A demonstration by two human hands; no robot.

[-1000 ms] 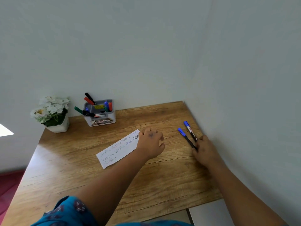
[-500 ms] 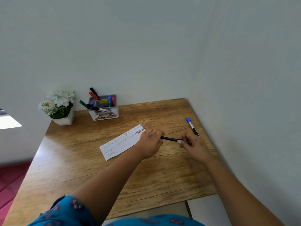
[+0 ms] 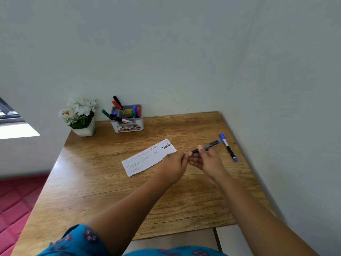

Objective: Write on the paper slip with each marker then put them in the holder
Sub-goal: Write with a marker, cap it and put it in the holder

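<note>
A white paper slip with several handwritten words lies in the middle of the wooden table. Just right of it, my right hand grips a black marker whose blue end points up and to the right. My left hand touches my right hand, its fingertips pinched on the marker's near end. Its lower edge rests on the slip's right corner. A second marker, black with a blue cap, lies on the table near the right wall. The grey holder stands at the back with several markers in it.
A white pot of white flowers stands at the table's back left corner. Walls close off the back and the right side. A red mat covers the floor on the left, and pale tiles show beyond the table's near edge.
My right hand picked one marker up from the pair by the right wall and brought it left to my left hand. Both hands now hold it above the table.
</note>
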